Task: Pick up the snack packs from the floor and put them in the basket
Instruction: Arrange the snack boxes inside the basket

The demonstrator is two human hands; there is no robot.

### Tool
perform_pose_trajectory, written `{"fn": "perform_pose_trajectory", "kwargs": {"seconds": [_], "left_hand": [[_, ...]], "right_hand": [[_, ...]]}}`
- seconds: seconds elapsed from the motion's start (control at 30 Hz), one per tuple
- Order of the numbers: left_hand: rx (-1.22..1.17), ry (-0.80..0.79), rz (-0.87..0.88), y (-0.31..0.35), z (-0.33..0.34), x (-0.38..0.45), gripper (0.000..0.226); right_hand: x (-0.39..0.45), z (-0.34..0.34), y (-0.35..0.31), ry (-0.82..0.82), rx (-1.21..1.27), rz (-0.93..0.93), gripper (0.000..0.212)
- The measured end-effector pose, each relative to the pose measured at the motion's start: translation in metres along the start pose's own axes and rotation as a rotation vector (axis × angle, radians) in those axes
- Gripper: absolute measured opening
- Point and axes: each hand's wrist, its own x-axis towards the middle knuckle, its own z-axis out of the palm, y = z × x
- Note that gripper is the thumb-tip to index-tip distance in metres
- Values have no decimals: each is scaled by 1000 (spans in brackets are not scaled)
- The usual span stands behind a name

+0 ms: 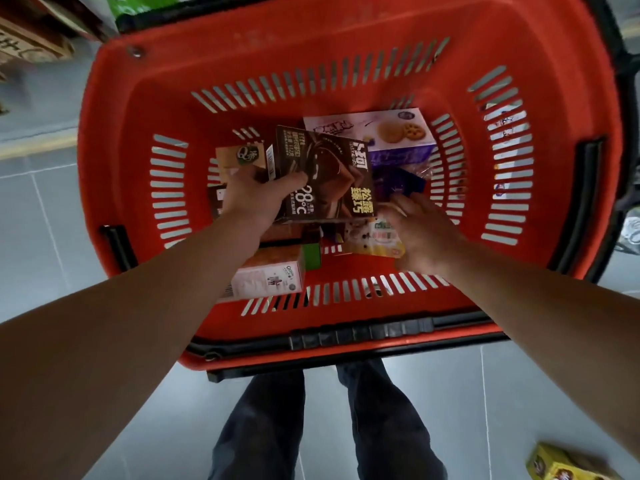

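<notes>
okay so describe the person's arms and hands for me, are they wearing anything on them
Both forearms are bare up to the frame edge: no sleeves in view. The left hand and right hand have no gloves, and no watch, bracelet or rings show. Fingers are uncovered. Below, dark trousers are visible.

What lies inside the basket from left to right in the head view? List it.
Left hand → dark chocolate box it grips → purple packet → right hand, all within the red basket.

Basket [138, 109]: red, slotted walls, black handles folded down.
Brown chocolate box [332, 178]: tilted above centre.
Purple biscuit box [391, 131]: far right corner.
Yellow pack [557, 467]: floor.
</notes>
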Motion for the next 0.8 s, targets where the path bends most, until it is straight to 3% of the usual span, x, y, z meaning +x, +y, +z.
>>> {"fn": "perform_pose_trajectory", "kwargs": {"seconds": [0.1,0.2,0.3,0.4,0.5,0.6,0.8], "left_hand": [[-29,-22,-35,-2,2,-1,24],[-32,-64,-78,-2,7,-7,31],[-51,-192,-140,-2,21,-13,35],[44,-252,-196,-5,42,-15,29],[360,-297,-138,-11,61,-10,32],[585,-341,-138,-19,73,-9,27],[821,-323,-36,-25,78,-9,26]], "right_hand": [[-4,-6,0,99,319,157,69],[-12,-25,-6,124,1023,410,30],[-20,-39,-11,103,1475,489,16],[-25,-35,-5,105,1461,443,17],[-22,-26,7,115,1374,454,29],[-16,-19,14,21,1301,414,37],[-5,-19,3,-24,1098,297,19]]}}
